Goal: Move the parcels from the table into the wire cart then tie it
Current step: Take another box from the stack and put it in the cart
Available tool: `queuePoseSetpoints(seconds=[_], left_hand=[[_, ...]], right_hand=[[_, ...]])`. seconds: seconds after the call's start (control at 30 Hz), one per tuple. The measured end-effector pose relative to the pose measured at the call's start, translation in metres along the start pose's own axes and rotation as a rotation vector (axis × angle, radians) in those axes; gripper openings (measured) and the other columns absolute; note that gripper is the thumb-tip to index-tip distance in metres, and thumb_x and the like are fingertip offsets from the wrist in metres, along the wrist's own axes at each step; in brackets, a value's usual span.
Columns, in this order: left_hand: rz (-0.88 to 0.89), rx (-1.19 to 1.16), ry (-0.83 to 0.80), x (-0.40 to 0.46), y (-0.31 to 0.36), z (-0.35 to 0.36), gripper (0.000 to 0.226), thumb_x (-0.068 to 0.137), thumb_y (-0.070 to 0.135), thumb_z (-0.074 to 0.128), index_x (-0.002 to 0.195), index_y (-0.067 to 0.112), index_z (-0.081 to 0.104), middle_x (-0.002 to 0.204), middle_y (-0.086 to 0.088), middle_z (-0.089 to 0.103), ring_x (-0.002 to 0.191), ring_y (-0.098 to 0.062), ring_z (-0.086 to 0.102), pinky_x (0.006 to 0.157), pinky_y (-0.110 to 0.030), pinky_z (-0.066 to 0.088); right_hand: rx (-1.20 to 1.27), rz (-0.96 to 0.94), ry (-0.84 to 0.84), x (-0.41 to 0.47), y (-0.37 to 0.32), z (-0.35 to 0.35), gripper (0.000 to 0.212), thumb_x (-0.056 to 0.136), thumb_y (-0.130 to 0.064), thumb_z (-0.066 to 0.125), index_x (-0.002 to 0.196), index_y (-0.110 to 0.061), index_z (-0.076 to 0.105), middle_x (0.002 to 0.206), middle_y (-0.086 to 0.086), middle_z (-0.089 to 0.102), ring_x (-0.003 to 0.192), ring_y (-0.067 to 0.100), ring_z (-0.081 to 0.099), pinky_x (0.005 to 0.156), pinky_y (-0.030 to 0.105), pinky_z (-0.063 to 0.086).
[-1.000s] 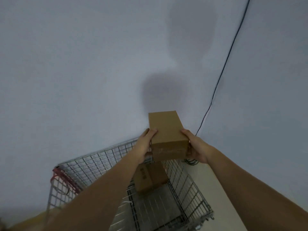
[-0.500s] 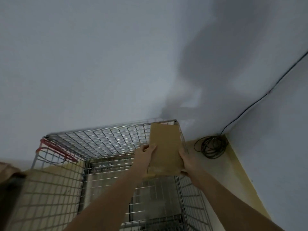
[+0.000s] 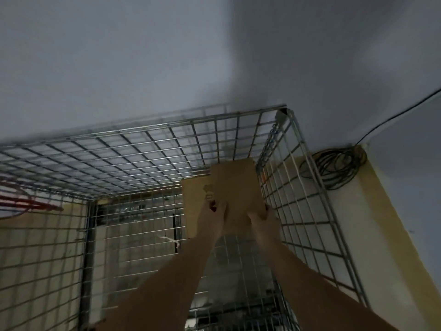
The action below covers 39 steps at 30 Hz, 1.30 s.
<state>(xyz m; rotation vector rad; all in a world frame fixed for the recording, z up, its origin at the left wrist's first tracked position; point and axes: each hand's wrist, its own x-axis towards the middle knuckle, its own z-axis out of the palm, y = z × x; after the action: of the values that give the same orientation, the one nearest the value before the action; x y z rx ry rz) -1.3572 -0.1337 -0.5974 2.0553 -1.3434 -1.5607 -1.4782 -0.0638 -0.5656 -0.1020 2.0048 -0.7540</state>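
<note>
I hold a brown cardboard parcel (image 3: 236, 185) deep inside the wire cart (image 3: 152, 149), close to its far right corner. My left hand (image 3: 216, 216) grips the parcel's left near edge and my right hand (image 3: 263, 217) grips its right near edge. A second brown parcel (image 3: 194, 206) with a dark printed mark stands right beside it on the left, partly hidden by my left hand. The held parcel's underside is out of sight.
The cart's right wire wall (image 3: 307, 211) runs close to my right hand. A coiled black cable (image 3: 334, 168) lies on the floor in the room corner outside the cart. A red strap (image 3: 26, 204) hangs at the cart's left wall. A small white scrap (image 3: 170, 240) lies inside.
The parcel has gone from above the cart rim down into the cart, beside the other parcel. My view has tilted down and closer to the cart.
</note>
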Motion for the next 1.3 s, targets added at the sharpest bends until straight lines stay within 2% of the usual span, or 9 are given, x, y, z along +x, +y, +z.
queuePoseSetpoints(seconds=[0.2,0.33,0.4,0.63,0.73,0.83,1.0,1.13,1.3], left_hand=[[-0.067,-0.083,-0.035,0.034,-0.035,0.036,0.046,0.096,0.043,0.064,0.13,0.013,0.057,0.115,-0.005,0.068,0.099,-0.023,0.066,0.086,-0.04,0.056],[-0.042,-0.055,-0.016,0.042,-0.035,0.055,0.026,0.095,0.039,0.065,0.106,0.018,0.054,0.1,-0.003,0.065,0.089,-0.021,0.064,0.08,-0.04,0.055],[-0.011,-0.007,-0.051,0.047,-0.034,0.063,0.024,0.097,0.034,0.062,0.109,0.014,0.054,0.104,-0.005,0.063,0.098,-0.025,0.063,0.089,-0.04,0.052],[-0.011,0.053,-0.26,0.042,-0.035,0.048,0.048,0.101,0.043,0.051,0.144,0.02,0.051,0.131,0.001,0.064,0.111,-0.018,0.063,0.101,-0.039,0.051],[-0.008,0.085,-0.229,0.019,-0.027,0.023,0.04,0.1,0.037,0.055,0.134,0.016,0.056,0.11,0.005,0.068,0.09,0.0,0.067,0.078,-0.021,0.056],[0.046,0.271,-0.193,-0.016,-0.004,-0.016,0.052,0.1,0.041,0.054,0.146,0.018,0.046,0.14,-0.003,0.057,0.119,-0.021,0.06,0.093,-0.03,0.047],[0.238,0.579,-0.072,-0.09,0.084,-0.108,0.057,0.096,0.055,0.053,0.147,0.031,0.043,0.146,0.0,0.053,0.126,-0.023,0.055,0.101,-0.038,0.046],[0.335,0.677,0.04,-0.159,0.178,-0.187,0.055,0.095,0.058,0.052,0.141,0.028,0.049,0.141,-0.001,0.057,0.12,-0.023,0.06,0.098,-0.043,0.051],[0.443,0.787,0.226,-0.276,0.259,-0.294,0.059,0.094,0.067,0.043,0.14,0.03,0.047,0.137,0.002,0.061,0.119,-0.021,0.06,0.097,-0.041,0.05]], right_hand=[[0.288,0.14,0.081,0.041,0.043,0.021,0.063,0.09,-0.015,0.071,0.145,-0.003,0.042,0.132,0.017,0.061,0.112,0.035,0.063,0.094,0.048,0.057],[0.483,0.191,0.182,0.059,0.055,0.028,0.008,0.087,-0.005,0.07,0.089,-0.006,0.063,0.078,0.009,0.062,0.066,0.022,0.056,0.059,0.029,0.048],[0.479,0.186,0.124,0.066,0.057,0.031,0.019,0.09,0.0,0.064,0.074,-0.009,0.06,0.065,0.007,0.056,0.057,0.019,0.048,0.057,0.029,0.044],[0.193,0.217,-0.051,0.058,0.063,0.025,0.019,0.101,-0.028,0.053,0.116,-0.019,0.061,0.083,0.006,0.058,0.075,0.025,0.056,0.061,0.034,0.048],[-0.02,0.206,-0.121,0.041,0.051,0.009,0.028,0.101,-0.021,0.052,0.12,-0.002,0.063,0.091,0.013,0.06,0.084,0.028,0.058,0.077,0.042,0.054],[-0.301,0.062,-0.209,0.007,0.014,-0.013,0.035,0.102,-0.019,0.052,0.129,0.002,0.061,0.104,0.011,0.06,0.092,0.024,0.058,0.091,0.045,0.055],[-0.505,-0.292,-0.402,-0.1,-0.117,-0.049,0.047,0.102,-0.037,0.058,0.142,-0.014,0.051,0.12,-0.001,0.062,0.085,0.007,0.057,0.053,0.011,0.045],[-0.771,-0.646,-0.449,-0.202,-0.23,-0.071,0.057,0.099,-0.047,0.059,0.148,-0.02,0.048,0.14,0.006,0.06,0.117,0.022,0.063,0.094,0.03,0.051],[-1.067,-1.024,-0.421,-0.345,-0.336,-0.088,0.058,0.096,-0.056,0.057,0.144,-0.025,0.05,0.138,0.007,0.06,0.11,0.023,0.063,0.099,0.039,0.05]])
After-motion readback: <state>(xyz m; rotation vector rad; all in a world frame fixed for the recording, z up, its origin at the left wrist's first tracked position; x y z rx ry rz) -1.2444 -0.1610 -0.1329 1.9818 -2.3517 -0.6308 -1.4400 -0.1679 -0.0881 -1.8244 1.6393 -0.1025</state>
